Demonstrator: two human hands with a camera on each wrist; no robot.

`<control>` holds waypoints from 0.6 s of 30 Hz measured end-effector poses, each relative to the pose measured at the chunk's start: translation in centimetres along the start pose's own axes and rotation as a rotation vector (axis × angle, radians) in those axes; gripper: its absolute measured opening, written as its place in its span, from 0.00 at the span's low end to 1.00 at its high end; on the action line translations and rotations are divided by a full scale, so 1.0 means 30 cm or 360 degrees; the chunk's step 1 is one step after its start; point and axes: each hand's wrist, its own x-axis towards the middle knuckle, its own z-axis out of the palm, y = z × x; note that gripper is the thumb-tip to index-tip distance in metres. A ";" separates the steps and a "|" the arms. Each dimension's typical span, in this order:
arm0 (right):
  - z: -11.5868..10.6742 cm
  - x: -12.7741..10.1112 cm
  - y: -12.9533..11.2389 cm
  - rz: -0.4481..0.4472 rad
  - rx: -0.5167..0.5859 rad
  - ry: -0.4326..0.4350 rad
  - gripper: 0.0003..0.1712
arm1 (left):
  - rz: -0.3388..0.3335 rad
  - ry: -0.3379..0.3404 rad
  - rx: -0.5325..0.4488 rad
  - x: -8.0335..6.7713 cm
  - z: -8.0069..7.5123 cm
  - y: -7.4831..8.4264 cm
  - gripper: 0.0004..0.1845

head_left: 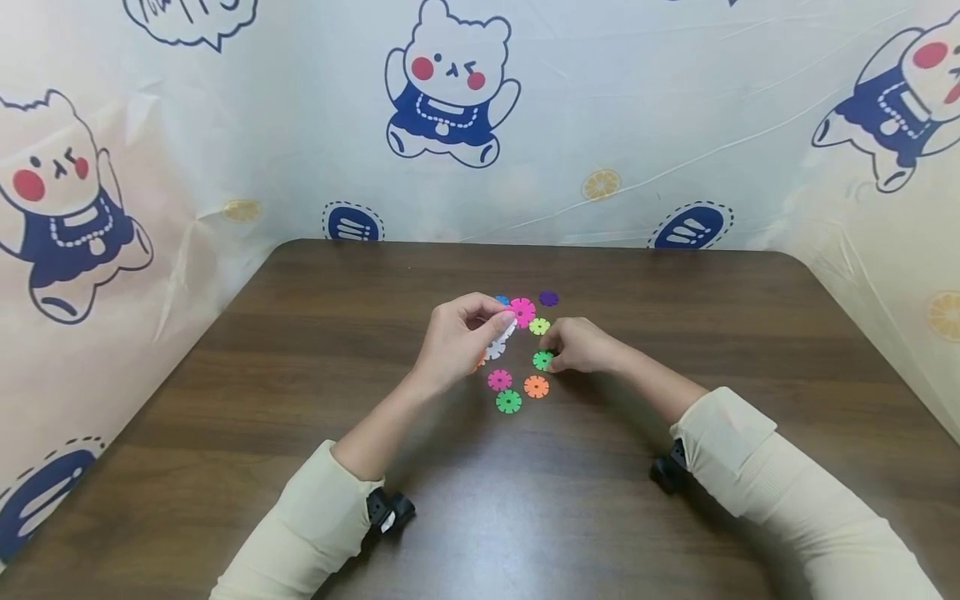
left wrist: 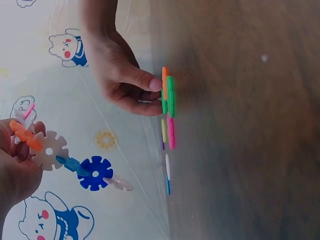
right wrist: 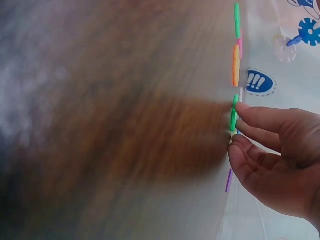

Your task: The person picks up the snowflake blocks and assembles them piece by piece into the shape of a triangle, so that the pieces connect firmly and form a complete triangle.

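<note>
Nearest: pale sleeves [head_left: 300, 517] above brown worktop [head_left: 540, 508]. Next, lying flat: notched green disc [head_left: 508, 402], then orange disc [head_left: 536, 387] and pink disc [head_left: 499, 380]. Right hand [head_left: 585, 345]: fingers bent, at second green disc [head_left: 542, 360]; cannot tell whether gripped. Left hand [head_left: 457, 337]: thumb and fingers pinch chain of interlocked discs [left wrist: 49, 151], white, orange, blue and pink, raised over worktop. Beyond: yellow-green disc [head_left: 539, 326], purple disc [head_left: 549, 298], bear-printed sheet [head_left: 555, 192].
</note>
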 end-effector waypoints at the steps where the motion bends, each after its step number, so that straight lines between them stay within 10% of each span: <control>1: 0.000 0.001 -0.001 0.0002 -0.0013 0.0005 0.17 | 0.0012 0.0003 0.0000 0.001 -0.001 -0.001 0.07; 18: -0.009 -0.027 0.008 0.0012 0.0272 0.0214 0.06 | 0.0060 0.0014 -0.0001 0.000 -0.008 -0.003 0.06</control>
